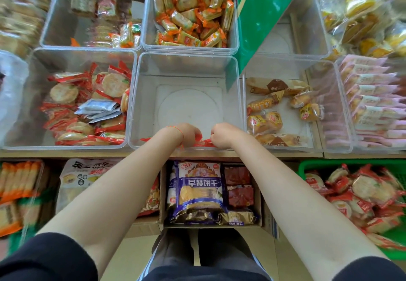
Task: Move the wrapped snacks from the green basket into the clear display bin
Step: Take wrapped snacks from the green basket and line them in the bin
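Lying in a cardboard box (pixel 163 195) under the front edge of the shelf (pixel 285 154), a blue biscuit bag (pixel 198 189) is showing the readable characters 早餐饼干; a white bag (pixel 87 173) to its left is carrying large black print that is being cut off by the left forearm, and the small print on the other wrappers is too blurred to be read. Both hands are being held inside the near wall of the clear display bin (pixel 186 70), at the middle of the shelf's front edge. The left hand (pixel 186 132) is being kept curled round red wrapped snacks (pixel 203 142), and the right hand (pixel 222 134) is being kept curled on the same red wrappers just beside it; the rest of the bin's floor is showing bare. The green basket (pixel 307 166) is sitting below the shelf at the right, and more red-wrapped round crackers (pixel 364 189) are being held in it. The bin on the left (pixel 33 96) is being filled with similar red-wrapped crackers and a few silver packets (pixel 98 109); the bin on the right (pixel 329 96) is holding wrapped small breads (pixel 265 120). Behind, another bin (pixel 149 17) is being packed with orange-edged packets (pixel 193 10).
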Action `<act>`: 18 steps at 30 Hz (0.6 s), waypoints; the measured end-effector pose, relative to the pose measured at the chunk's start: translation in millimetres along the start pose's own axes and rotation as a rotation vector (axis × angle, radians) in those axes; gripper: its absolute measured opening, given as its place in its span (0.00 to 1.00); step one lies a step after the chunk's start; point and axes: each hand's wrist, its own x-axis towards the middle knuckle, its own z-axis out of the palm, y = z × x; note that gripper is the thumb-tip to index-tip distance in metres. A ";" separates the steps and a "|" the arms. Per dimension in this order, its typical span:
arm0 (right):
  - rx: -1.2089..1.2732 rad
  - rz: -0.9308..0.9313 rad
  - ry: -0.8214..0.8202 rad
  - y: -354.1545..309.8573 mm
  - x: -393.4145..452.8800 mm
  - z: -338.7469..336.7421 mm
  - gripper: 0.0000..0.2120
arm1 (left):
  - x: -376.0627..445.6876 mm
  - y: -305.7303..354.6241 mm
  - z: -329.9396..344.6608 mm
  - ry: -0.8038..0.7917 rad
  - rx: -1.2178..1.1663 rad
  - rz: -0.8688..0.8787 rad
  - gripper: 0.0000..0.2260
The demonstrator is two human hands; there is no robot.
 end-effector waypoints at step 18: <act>-0.001 -0.008 -0.037 -7.0 2.3 4.6 0.18 | -12.4 9.5 2.7 -0.112 -0.216 -0.034 0.22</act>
